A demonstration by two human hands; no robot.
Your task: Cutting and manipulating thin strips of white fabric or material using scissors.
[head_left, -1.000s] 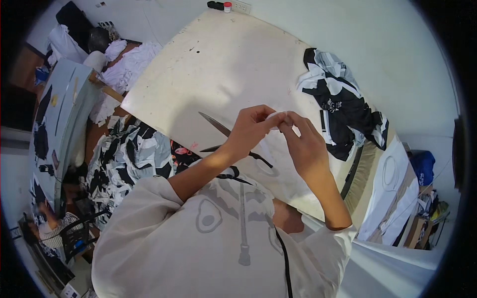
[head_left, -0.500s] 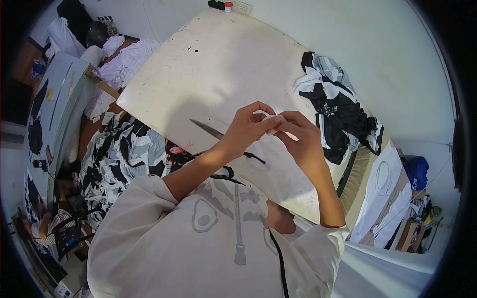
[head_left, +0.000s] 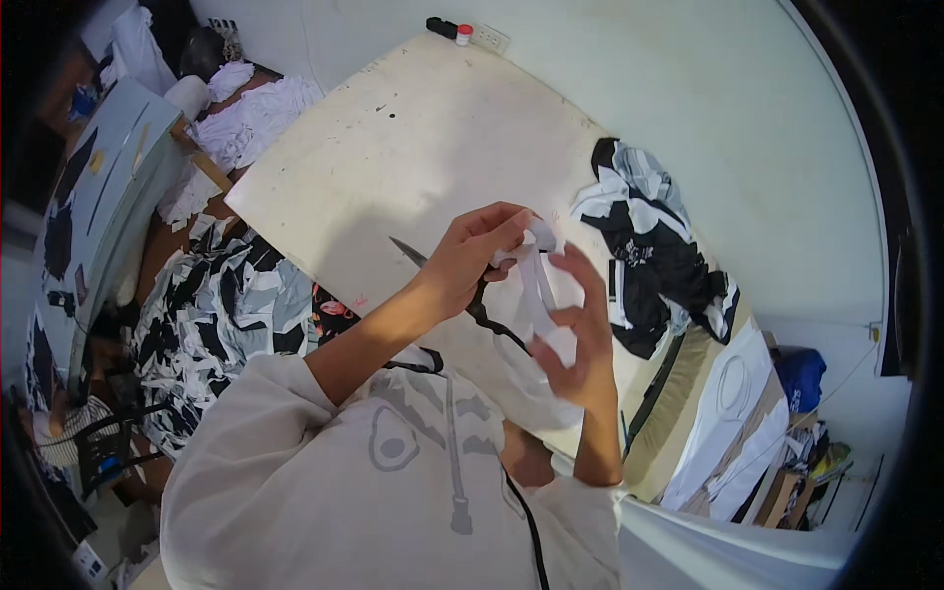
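My left hand (head_left: 484, 244) pinches a white strip (head_left: 536, 280), which loops over at the fingertips and hangs down over the table. Just right of the strip, my right hand (head_left: 578, 329) has its fingers spread and curved, slightly blurred; no grip on the strip shows. Beneath my left hand lies a pair of large scissors (head_left: 405, 250) with dark handles, partly covered by the hand. The pale table (head_left: 324, 157) stretches out under both hands.
Folded black, white and grey garments (head_left: 649, 241) lie on the table's right side. A heap of fabric scraps (head_left: 226, 315) is on the left, with white cloth (head_left: 256, 118) beyond it. A red-lidded jar (head_left: 464, 35) stands near the wall outlet (head_left: 490, 39).
My right hand has come away from the left, down and toward me, and its fingers have spread. The white strip, bunched between both hands before, now hangs from my left hand.
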